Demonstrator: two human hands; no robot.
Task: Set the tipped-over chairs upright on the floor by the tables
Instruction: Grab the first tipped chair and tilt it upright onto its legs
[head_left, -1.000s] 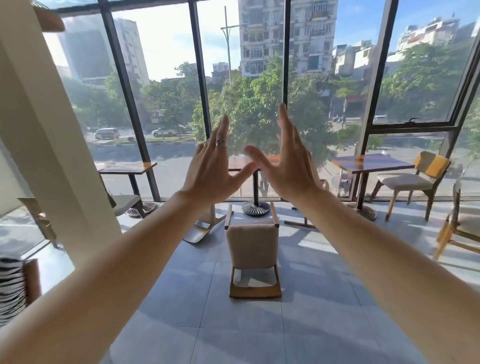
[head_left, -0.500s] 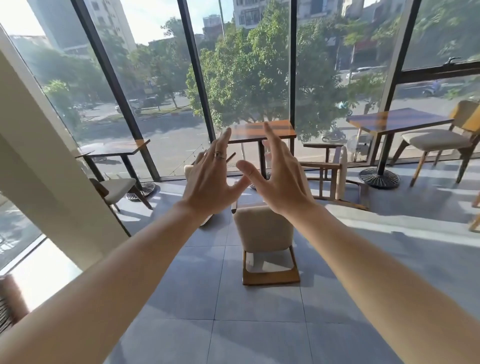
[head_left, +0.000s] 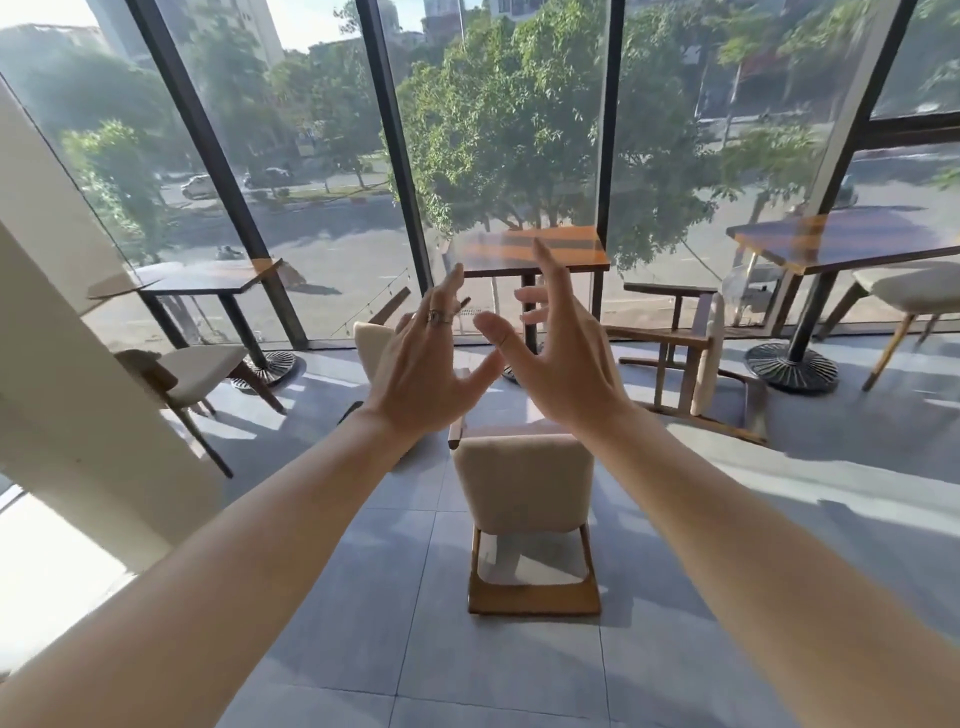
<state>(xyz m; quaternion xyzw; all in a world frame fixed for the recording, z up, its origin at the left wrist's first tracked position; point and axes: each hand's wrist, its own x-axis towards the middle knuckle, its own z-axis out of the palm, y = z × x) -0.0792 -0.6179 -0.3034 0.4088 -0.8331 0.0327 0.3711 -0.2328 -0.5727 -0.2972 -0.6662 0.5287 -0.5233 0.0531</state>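
Chair (head_left: 524, 486) lies tipped on the floor (head_left: 332, 613) dead ahead, below both hands, long axis running away toward the middle table (head_left: 535, 248); left hand (head_left: 423, 371) and right hand (head_left: 563, 366) hang above its far end, fingers spread, holding nothing; neither looks nearer; two more tipped chairs lie beyond, one each side.

Matt beige cloth on the wooden-framed tipped chair (head_left: 523, 483), glossy wood table (head_left: 535, 248), smooth grey floor tiles (head_left: 332, 597).
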